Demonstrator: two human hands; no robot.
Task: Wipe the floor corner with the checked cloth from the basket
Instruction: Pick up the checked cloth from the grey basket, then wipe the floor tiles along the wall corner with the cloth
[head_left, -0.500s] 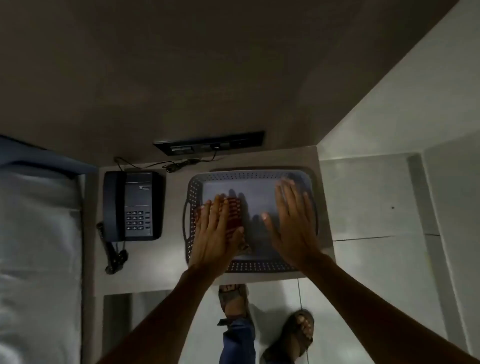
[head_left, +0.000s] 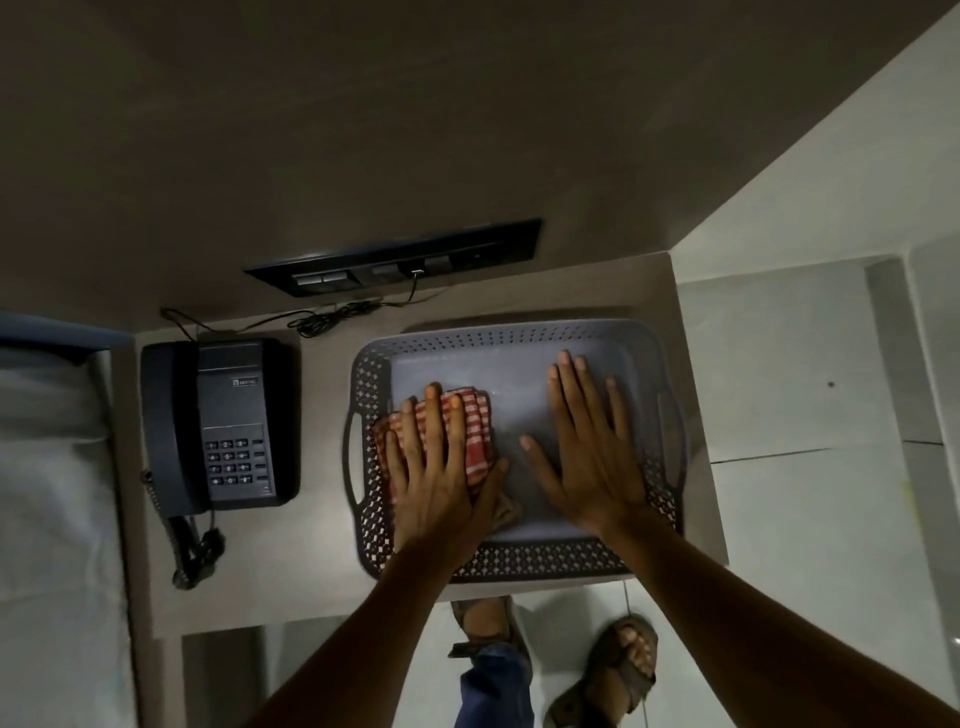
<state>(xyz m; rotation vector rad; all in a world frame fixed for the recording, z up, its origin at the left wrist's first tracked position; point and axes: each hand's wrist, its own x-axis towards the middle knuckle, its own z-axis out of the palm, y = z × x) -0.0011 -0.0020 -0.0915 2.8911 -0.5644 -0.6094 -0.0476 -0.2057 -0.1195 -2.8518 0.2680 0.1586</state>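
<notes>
A dim room is seen from above in the head view: a pale bedside table (head_left: 291, 582) stands against a dark wall, with light floor tiles (head_left: 810, 545) beyond its right edge and in front of it. The grey perforated basket (head_left: 519, 564) sits on the right part of that table, its handle slots at the left and right ends. Inside the basket, toward its left side, lies the red-and-white checked cloth (head_left: 475, 431), bunched and folded. The left hand (head_left: 441, 467) lies flat on top of the cloth, fingers spread and extended, thumb out toward the basket's middle, not gripping. The right hand (head_left: 592, 452) is likewise open and flat, palm down over the bare right half of the basket floor, apart from the cloth. Left of the basket, on the same table, rests a dark corded telephone (head_left: 223, 426) with its handset on the left side and its coiled cord (head_left: 195, 545) trailing toward the table's front edge. Behind the basket, a black switch panel (head_left: 395, 260) is set in the wall, and a thin cable (head_left: 332, 317) runs from it onto the table. Far left of the basket, a white bed sheet (head_left: 52, 493) shows. In front of the basket, two feet in sandals (head_left: 618, 670) stand on the tiles.
</notes>
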